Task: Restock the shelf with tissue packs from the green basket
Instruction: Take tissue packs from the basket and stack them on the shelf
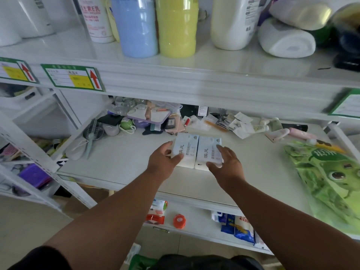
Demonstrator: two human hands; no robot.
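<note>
Middle shelf (116, 162) of a white rack, seen from above, both arms reaching in. Far left of the left grip: a hairbrush (91, 133) lying on the shelf. Left grip (165, 160): fingers and thumb curled round the near left corner of the left tissue pack (186, 151), which rests flat on the shelf. Touching it on the right: the right tissue pack (209, 152), long sides pressed together, both pale blue and white. Right grip (227, 162): fingers laid over the right edge of the right tissue pack, thumb at its near end, clasping it. Beyond both grips, at the back of the shelf: a heap of small toiletries and sachets (155, 117). Well to the right of the right grip: a green printed bag (327, 178) lying flat. Below the grips, at the bottom edge: a part of the green basket (141, 263), contents not visible. Above the grips, on the upper shelf: blue cup stack (136, 26) and yellow cup stack (176, 26).
</note>
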